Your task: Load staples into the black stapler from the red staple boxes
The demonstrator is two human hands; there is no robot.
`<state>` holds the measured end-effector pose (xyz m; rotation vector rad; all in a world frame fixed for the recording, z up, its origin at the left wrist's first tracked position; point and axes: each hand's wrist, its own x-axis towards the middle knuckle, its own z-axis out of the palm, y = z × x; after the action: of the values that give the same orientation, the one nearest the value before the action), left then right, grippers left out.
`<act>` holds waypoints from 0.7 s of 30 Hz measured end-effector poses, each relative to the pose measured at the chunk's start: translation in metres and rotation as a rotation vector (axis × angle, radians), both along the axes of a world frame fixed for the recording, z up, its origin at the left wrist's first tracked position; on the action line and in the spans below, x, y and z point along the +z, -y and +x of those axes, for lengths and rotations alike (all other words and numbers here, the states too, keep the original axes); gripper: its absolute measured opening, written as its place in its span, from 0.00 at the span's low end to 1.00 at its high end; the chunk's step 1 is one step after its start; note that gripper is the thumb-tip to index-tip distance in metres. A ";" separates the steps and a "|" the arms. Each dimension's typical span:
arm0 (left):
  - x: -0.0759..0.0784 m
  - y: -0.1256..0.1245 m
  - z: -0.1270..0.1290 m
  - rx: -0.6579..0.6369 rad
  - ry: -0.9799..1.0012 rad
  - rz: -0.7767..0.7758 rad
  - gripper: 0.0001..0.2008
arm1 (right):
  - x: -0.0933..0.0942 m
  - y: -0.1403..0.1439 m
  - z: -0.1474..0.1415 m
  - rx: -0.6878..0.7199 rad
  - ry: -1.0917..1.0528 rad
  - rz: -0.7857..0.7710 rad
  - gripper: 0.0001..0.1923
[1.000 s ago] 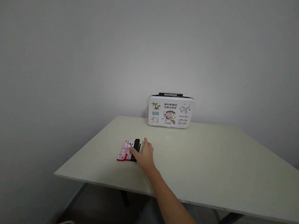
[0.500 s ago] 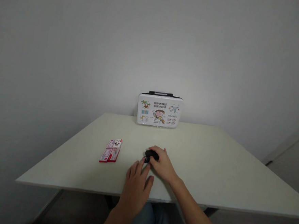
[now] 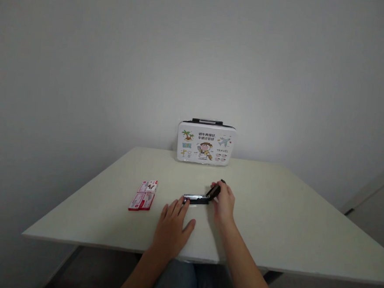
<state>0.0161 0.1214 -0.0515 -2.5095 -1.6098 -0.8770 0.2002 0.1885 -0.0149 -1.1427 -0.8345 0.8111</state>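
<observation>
On the table [image 3: 272, 220], a stapler [image 3: 196, 200], top half-hidden by gripping right fingers [image 3: 224, 189], left fingers [image 3: 172, 207] splayed.

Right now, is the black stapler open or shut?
The black stapler is open: its top arm tilts up in the right hand, showing the silvery track; the left hand is at the opposite end.

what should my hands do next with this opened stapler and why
Perhaps press down gently with the left hand to steady the stapler: its long metal channel lies open on the table, that hand reaches its left end, and the right hand grips the raised part, so the base could slide.
</observation>
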 end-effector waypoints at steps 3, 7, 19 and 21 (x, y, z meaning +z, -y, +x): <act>-0.001 -0.007 -0.003 0.002 -0.014 0.014 0.30 | -0.010 0.010 0.027 0.001 -0.112 -0.035 0.22; 0.012 -0.010 -0.027 0.176 -0.006 0.104 0.23 | -0.026 0.044 0.050 0.035 -0.231 -0.026 0.21; 0.014 0.023 -0.058 -0.039 0.137 -0.156 0.18 | -0.022 0.084 0.021 0.506 0.545 -0.235 0.22; 0.017 0.021 -0.039 -0.185 0.221 -0.184 0.19 | -0.017 0.076 0.016 0.592 0.579 -0.262 0.24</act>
<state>-0.0230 0.1007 -0.0347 -2.8128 -1.6037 -1.1094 0.2158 0.1121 -0.0318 -1.4108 -1.6339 1.1128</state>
